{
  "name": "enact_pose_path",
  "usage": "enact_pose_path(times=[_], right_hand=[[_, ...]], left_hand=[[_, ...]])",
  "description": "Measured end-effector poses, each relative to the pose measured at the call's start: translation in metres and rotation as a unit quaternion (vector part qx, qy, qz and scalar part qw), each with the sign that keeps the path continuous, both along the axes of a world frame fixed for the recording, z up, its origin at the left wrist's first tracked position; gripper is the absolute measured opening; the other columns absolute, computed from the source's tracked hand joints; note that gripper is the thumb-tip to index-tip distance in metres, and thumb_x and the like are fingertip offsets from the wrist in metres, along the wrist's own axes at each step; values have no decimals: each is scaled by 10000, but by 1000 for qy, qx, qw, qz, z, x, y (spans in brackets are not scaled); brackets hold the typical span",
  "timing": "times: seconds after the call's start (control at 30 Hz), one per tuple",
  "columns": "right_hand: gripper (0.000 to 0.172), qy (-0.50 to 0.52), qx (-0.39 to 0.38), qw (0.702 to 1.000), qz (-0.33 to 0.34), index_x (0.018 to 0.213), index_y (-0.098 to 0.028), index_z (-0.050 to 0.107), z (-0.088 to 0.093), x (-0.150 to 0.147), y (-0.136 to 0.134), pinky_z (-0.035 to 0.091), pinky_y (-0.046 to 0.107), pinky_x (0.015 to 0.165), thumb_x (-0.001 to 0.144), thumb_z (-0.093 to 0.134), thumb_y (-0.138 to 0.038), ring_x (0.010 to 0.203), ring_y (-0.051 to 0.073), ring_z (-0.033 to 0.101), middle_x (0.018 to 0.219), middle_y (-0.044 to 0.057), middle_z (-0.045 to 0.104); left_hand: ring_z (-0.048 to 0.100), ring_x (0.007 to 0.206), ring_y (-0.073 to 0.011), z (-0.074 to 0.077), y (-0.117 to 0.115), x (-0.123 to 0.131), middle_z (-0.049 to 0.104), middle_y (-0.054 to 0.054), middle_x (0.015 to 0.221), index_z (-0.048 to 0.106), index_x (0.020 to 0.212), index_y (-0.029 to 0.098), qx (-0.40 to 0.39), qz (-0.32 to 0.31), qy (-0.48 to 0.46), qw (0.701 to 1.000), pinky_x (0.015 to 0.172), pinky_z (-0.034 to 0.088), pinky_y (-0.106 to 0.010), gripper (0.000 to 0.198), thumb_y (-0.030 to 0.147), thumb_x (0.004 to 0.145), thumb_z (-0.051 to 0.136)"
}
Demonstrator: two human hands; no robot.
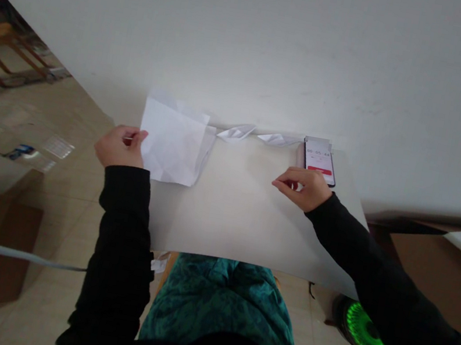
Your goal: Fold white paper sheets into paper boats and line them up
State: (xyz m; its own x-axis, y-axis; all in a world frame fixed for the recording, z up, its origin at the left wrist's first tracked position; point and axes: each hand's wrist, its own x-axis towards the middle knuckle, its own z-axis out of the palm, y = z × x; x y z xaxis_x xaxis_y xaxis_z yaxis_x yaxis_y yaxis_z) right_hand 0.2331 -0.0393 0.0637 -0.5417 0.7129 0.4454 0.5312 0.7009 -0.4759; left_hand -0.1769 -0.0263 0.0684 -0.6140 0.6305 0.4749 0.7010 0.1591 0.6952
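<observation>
Creased paper sheet [173, 142] pinched by its edge in the left grip [120, 146]

Thumb and fingers of the left grip are closed on the sheet's left edge, and the sheet extends just to the right of that grip, over the white board surface [228, 207]. Its far edge is blurred and appears lifted. Holding only the edge seems to leave the creased face in view. The right grip [301, 188] sits well to the right of the sheet, its fingers curled together above the surface. A small red spot shows at the fingertips, but whether they hold anything cannot be told. Just beyond that grip, a smartphone [319, 162] lies screen up at the far corner, showing a timer, probably placed there for easy reading. A folded paper boat [236, 133] and a 2nd paper boat [278, 140] lie along the far edge between both grips, apparently set aside from the hands' working area.
</observation>
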Motion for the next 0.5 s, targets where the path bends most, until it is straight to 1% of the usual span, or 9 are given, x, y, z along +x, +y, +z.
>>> enact_pose_path(times=[0.07,0.13,0.2,0.23,0.3,0.33,0.37,0.43,0.5], right_hand=[[220,3,-4,1000,11,673,-140,665,-1,-1,0,387,220,484,829,587,-274,484,77,464,592,17,595],[201,13,-9,1000,17,704,-143,673,-4,-4,-2,403,225,491,833,582,-268,493,81,473,609,19,607],[172,41,-14,999,10,890,-144,691,-6,-10,-6,445,229,517,852,544,-226,510,82,500,685,25,639],[243,62,-15,998,4,1049,-151,662,-7,-14,-8,478,235,548,865,509,-191,527,81,523,762,33,660],[483,107,-12,994,7,1358,-205,452,-8,-24,-14,540,261,645,883,429,-120,580,77,579,981,56,667],[553,124,-2,992,18,1421,-241,359,-8,-30,-16,558,286,718,888,408,-101,631,80,610,1115,73,641],[583,141,11,989,34,1441,-269,315,-7,-36,-18,566,303,766,892,395,-92,683,87,635,1227,87,598],[583,169,28,984,54,1444,-289,304,-7,-46,-20,576,316,796,900,407,-105,786,109,665,1354,98,518],[511,180,53,981,46,1381,-264,423,-6,-53,-18,580,318,803,890,460,-131,876,141,671,1304,90,566]], left_hand=[[462,495,-69,10,-9,-4,581,48,648,671,799,117,57,36,19,998,506,369,-210,179,146,643,754],[490,560,-78,21,-17,-3,590,17,721,652,841,98,138,52,39,988,491,358,-195,172,133,682,707],[519,633,-98,32,-22,5,576,2,718,634,828,88,191,52,36,979,472,338,-177,135,111,699,668],[530,652,-101,37,-23,12,574,1,711,622,807,89,206,42,22,977,463,328,-169,112,103,702,656],[556,667,-100,43,-22,32,596,-7,732,608,818,90,203,-11,-12,979,467,345,-161,115,136,720,647],[564,663,-98,44,-21,45,608,-5,728,609,825,96,188,-40,-31,981,473,356,-161,133,158,717,653],[573,660,-100,44,-19,58,617,-3,721,614,826,105,156,-88,-46,983,474,368,-163,158,199,711,670],[591,659,-109,40,-14,84,631,-5,713,616,811,132,111,-176,-67,976,468,389,-170,186,283,718,672],[594,635,-106,34,-10,104,630,6,693,598,803,162,66,-262,-93,958,464,405,-171,190,321,724,665]])
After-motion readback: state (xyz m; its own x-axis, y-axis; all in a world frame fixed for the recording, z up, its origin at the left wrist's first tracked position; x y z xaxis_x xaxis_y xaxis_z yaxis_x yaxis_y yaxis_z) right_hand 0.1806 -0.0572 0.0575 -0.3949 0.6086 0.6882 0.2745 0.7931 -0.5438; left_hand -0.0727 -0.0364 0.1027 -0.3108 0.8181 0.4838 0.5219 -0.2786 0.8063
